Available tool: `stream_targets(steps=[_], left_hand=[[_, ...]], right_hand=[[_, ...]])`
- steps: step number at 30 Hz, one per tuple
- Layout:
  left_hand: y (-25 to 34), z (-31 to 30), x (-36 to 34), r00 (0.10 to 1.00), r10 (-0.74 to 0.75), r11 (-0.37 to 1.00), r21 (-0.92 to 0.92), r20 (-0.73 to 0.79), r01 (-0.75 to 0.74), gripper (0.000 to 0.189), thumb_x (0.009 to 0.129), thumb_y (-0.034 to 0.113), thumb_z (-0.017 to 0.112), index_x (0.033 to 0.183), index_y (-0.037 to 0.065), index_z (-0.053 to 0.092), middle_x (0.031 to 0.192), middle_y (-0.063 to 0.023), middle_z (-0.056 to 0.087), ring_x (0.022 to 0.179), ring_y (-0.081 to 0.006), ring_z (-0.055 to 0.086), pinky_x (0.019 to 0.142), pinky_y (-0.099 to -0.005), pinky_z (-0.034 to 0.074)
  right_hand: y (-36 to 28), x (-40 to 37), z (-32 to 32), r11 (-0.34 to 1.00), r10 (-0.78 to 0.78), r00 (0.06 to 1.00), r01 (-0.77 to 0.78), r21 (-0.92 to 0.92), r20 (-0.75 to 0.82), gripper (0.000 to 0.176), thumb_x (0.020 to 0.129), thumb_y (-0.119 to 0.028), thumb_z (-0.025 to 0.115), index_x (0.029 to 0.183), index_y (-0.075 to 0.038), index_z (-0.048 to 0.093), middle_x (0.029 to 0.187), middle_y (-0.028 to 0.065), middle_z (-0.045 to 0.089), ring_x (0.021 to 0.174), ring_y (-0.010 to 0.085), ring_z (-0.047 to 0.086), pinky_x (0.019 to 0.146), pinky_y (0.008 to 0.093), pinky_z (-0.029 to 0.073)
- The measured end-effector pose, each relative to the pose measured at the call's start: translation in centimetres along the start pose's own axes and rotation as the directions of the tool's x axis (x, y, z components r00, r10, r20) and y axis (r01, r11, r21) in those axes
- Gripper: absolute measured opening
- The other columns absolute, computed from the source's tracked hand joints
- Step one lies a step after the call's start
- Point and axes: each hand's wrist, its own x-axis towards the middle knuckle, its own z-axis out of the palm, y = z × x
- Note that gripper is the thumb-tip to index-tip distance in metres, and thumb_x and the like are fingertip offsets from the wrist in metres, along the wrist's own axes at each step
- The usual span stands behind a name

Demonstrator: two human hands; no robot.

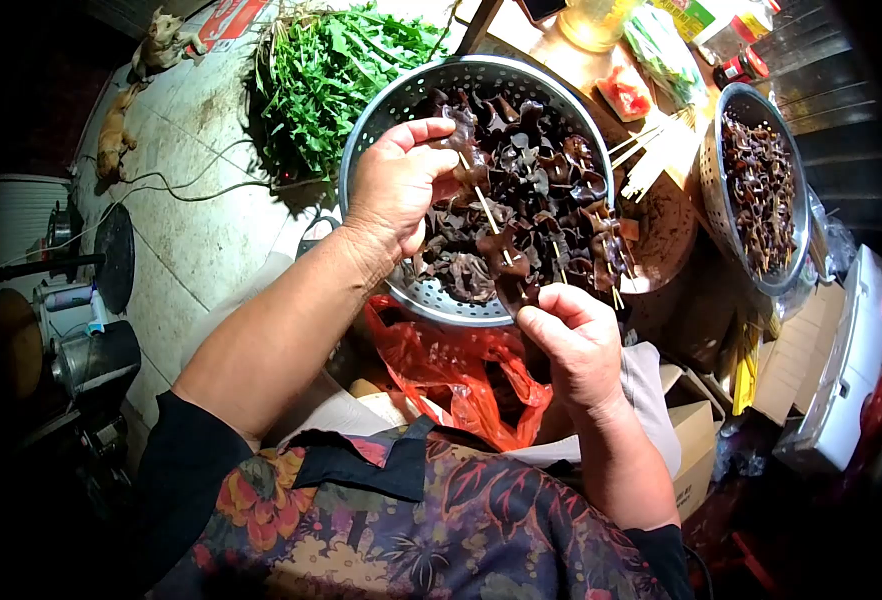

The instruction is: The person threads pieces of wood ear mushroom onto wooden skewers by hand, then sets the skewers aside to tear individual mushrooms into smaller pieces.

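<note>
A wooden skewer (487, 212) threaded with dark wood-ear fungus hangs between my two hands over a perforated metal colander (428, 303). My left hand (401, 185) pinches fungus at the skewer's upper end. At its lower end, my right hand (573, 340) pinches another dark piece (506, 262) between thumb and finger. Loose wood-ear (521, 165) fills much of the colander, and several loaded skewers (606, 250) lie along its right side. Below the colander is a red plastic bag (461, 370).
Bare skewers (661, 150) lie right of the colander, near a second colander (718, 210) of loaded skewers. Leafy greens (341, 80) are on the floor at upper left, by a cable (201, 197). Two dogs (116, 135) lie farther left. Cardboard boxes (696, 450) stand at lower right.
</note>
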Motion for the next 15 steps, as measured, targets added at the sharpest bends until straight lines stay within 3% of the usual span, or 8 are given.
stream_targets(steps=[5,7,8,13,15], left_hand=[[-0.3,0.1,0.0,0.991,0.135,0.981,0.138,0.018,-0.136,0.025,0.08,-0.003,0.059,0.105,0.003,0.056,0.092,-0.0037,0.064,0.078,-0.0089,0.06,0.071,-0.0228,0.051],[-0.8,0.0,0.1,0.929,0.354,0.86,0.355,0.105,-0.367,0.024,0.081,-0.004,0.058,0.104,0.002,0.057,0.092,-0.0018,0.063,0.079,-0.0066,0.059,0.073,-0.0208,0.049],[-1.1,0.1,0.0,0.906,0.403,0.837,0.348,0.132,-0.423,0.024,0.081,-0.005,0.058,0.104,0.002,0.058,0.093,-0.0012,0.062,0.082,-0.0059,0.058,0.075,-0.0197,0.047],[-1.6,0.4,-0.4,0.916,0.379,0.836,0.378,0.128,-0.399,0.027,0.082,-0.005,0.058,0.108,0.0,0.056,0.097,-0.0043,0.063,0.087,-0.01,0.06,0.08,-0.0234,0.049],[-1.1,0.5,-0.4,0.982,0.172,0.972,0.145,0.084,-0.182,0.028,0.082,-0.004,0.058,0.109,-0.001,0.055,0.099,-0.007,0.063,0.085,-0.0132,0.063,0.079,-0.0275,0.052]], right_hand=[[0.3,0.2,-0.2,0.998,-0.013,1.0,0.014,-0.053,0.005,0.008,0.082,-0.007,0.063,0.077,-0.002,0.059,0.064,-0.0051,0.054,0.055,0.0015,0.044,0.047,0.0185,0.034],[0.3,0.2,-0.2,0.999,-0.006,1.0,0.006,-0.041,0.014,0.008,0.082,-0.006,0.063,0.077,-0.002,0.059,0.064,-0.0043,0.055,0.055,0.0018,0.045,0.047,0.0184,0.035],[0.2,0.2,-0.2,0.999,-0.006,1.0,0.006,-0.042,0.014,0.008,0.082,-0.006,0.063,0.077,-0.002,0.059,0.064,-0.0043,0.055,0.055,0.0018,0.045,0.047,0.0184,0.035],[-0.1,0.3,-0.2,1.0,0.023,1.0,-0.023,-0.003,-0.001,0.007,0.082,-0.005,0.063,0.077,-0.002,0.059,0.064,-0.0029,0.056,0.053,0.0026,0.047,0.046,0.0185,0.037],[-0.2,0.2,-0.2,1.0,0.024,1.0,-0.024,0.01,-0.011,0.007,0.082,-0.005,0.063,0.077,-0.002,0.059,0.064,-0.0029,0.056,0.053,0.0027,0.047,0.046,0.0186,0.037]])
